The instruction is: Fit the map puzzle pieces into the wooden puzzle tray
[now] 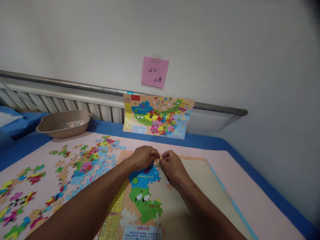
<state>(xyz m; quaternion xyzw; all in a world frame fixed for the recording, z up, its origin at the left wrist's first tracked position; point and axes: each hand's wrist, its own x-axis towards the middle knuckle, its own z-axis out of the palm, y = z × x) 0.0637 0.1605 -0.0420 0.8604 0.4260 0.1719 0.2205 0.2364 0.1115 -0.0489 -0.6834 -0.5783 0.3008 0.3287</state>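
My left hand and my right hand meet at the upper edge of a part-filled jigsaw puzzle, a map. Their thumbs and fingers are pinched close together around a small puzzle piece, mostly hidden by the fingertips. Below the left wrist lie joined pieces with a blue region and a green region bearing two white cranes. The puzzle's tray has a bare cream base on the right and a peach and light-blue rim. A loose piece with a dark print rests partly behind my right wrist.
Loose and joined puzzle pieces spread over the pink surface at left. A beige basin with a few pieces stands at the back left. A printed map sheet leans under a metal rail; a pink note is on the wall.
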